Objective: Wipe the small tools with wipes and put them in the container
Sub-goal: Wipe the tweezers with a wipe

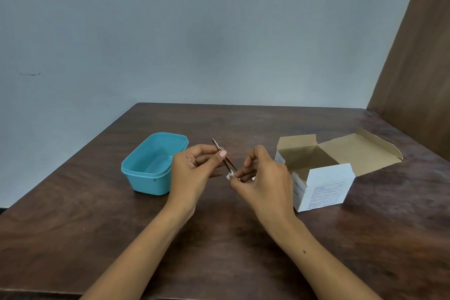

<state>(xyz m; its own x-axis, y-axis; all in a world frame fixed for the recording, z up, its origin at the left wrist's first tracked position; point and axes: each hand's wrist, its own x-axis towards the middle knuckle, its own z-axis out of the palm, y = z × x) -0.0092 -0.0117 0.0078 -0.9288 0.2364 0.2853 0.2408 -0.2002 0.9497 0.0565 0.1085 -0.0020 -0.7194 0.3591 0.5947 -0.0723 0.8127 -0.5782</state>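
A dark brown wooden worktop (97, 221) runs back to a pale grey-blue wall (194, 31); a brown panel (418, 80) stands at the far right. On the left side of the worktop sits a teal tub (146, 168) with no lid on it, and nothing shows inside. On the right sits a white box (323, 187) with printed text on its near side, its flaps folded open and its brown inside in view; what it holds cannot be seen. Tub and box are well apart, and both hands work in the gap between them, above the worktop. The left hand hides the tub's right near corner, and the right hand covers part of the box's left edge.

The left hand (192, 173) is raised with its wrist bent, fingers (222, 153) curled; thumb and forefinger pinch a slim metal tool (225, 156), which looks like tweezers, near its middle. The tool tilts, its upper end pointing up and away to the left, its lower tip slanting down to the right.

The right hand (265, 182) is just beside the left, back of the hand toward the camera, fingers curled. Its fingertips pinch a small white wipe (230, 175) against the tool's lower tip. The other fingers arch loosely above. Both forearms reach in from the bottom edge, bare.
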